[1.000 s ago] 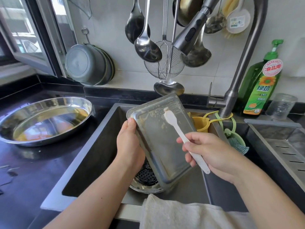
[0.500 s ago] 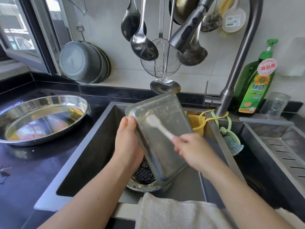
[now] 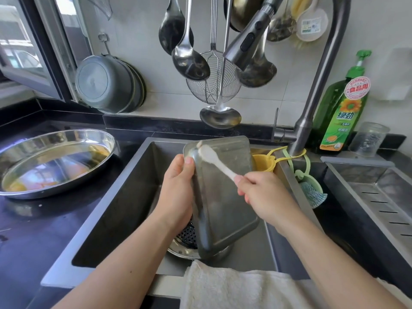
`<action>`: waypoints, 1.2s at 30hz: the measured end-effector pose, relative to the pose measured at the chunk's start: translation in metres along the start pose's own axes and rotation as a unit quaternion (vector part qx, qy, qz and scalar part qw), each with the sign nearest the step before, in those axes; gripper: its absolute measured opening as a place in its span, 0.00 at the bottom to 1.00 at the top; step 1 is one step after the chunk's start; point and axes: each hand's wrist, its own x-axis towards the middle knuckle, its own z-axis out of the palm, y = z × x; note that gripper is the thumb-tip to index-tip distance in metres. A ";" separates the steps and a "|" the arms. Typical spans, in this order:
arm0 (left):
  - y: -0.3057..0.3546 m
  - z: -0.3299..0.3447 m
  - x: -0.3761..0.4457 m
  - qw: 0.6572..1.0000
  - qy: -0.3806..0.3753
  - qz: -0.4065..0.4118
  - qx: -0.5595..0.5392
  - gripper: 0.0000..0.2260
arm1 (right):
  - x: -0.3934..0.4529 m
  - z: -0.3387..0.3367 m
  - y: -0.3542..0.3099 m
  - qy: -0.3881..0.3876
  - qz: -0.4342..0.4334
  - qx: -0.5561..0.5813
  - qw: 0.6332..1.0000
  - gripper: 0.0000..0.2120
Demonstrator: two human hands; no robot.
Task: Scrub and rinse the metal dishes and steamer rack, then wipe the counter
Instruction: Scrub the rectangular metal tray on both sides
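Over sink [image 3: 116,210] | left hand [image 3: 178,190] grip clamps tilted tray [image 3: 223,210] | right hand [image 3: 265,195] grip pinches spatula [image 3: 214,159]

Steamer rack [image 3: 187,238] mostly hidden behind tray [image 3: 223,197]; towel [image 3: 234,286] cropped below

The green detergent bottle [image 3: 338,112] reads "食品用" and "绿劲".
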 end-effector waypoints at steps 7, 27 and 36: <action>-0.003 -0.002 0.002 1.000 -0.007 0.009 0.007 0.09 | -0.004 0.005 -0.002 -0.009 0.001 -0.011 1.000 0.20; 0.013 -0.013 0.000 0.948 -0.010 0.215 0.234 0.18 | 0.002 -0.029 0.010 -0.116 0.107 0.214 0.964 0.16; 0.014 -0.010 -0.002 0.932 -0.017 0.250 0.262 0.16 | 0.010 -0.045 0.028 -0.060 0.165 0.224 0.959 0.16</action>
